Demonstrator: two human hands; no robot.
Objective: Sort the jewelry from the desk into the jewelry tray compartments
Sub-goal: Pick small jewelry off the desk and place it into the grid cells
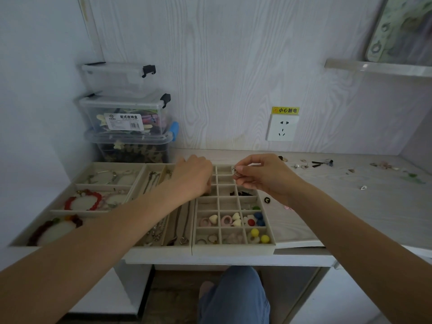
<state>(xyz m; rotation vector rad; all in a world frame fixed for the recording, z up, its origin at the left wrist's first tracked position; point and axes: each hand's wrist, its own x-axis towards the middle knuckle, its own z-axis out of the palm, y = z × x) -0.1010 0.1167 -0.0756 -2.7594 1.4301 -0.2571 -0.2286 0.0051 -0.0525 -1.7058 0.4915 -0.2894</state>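
The person's right hand [264, 176] is hovering over the far rows of the beige, felt-lined grid tray [233, 249], its fingers [243, 171] pinching a small silver wire earring [236, 172] just above the upper compartments. The left hand [192, 177] is reaching over the same tray's left edge with its fingers curled down into a far cell; whether they are grasping anything cannot be told, since the knuckles are hiding the tips.

Nearer cells are already holding pink rings with cream hearts [230, 220], yellow and white beads [258, 236] and silver rings [207, 239]. More small pieces of loose jewelry [313, 164] are lying scattered on the pale wood-grain counter [327, 195] to the right, well apart from the tray, so the sorting looks partly done.

To do this step well, the right hand is probably best lowered until the earring is inside one cell's walls before the fingers let go, as a thin wire piece could snag on the felt dividers or bounce into a neighbouring compartment. Choosing a cell with matching silver pieces would keep pairs together.
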